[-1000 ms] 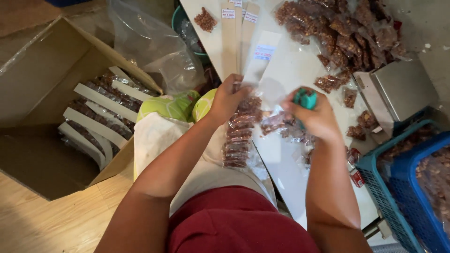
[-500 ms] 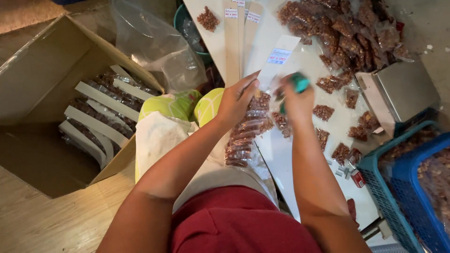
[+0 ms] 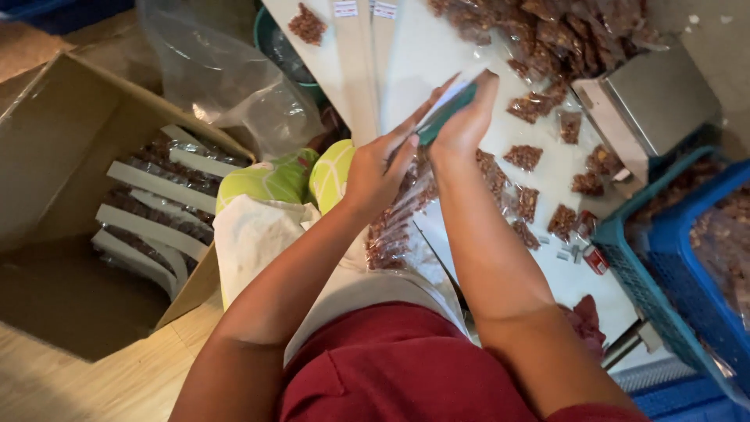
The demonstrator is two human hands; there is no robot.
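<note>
My left hand (image 3: 376,168) pinches the top of a white card strip with several clear packets of brown snack (image 3: 394,227) hanging from it toward my lap. My right hand (image 3: 466,117) is closed around a teal stapler (image 3: 445,114), pressed against the same top end of the strip, so both hands meet there. Loose snack packets (image 3: 525,156) lie on the white table (image 3: 426,55) just right of my right forearm.
An open cardboard box (image 3: 70,117) at left holds finished strips (image 3: 152,187). A clear plastic bag (image 3: 234,86) and a green tub (image 3: 273,39) lie behind it. Blank card strips (image 3: 355,70) and a packet pile (image 3: 562,27) are farther off. A metal scale (image 3: 652,101) and blue baskets (image 3: 672,258) stand at right.
My right hand has carried the stapler left and farther up the table to meet my left hand. The packet strip has been lifted and now hangs from its top end.
</note>
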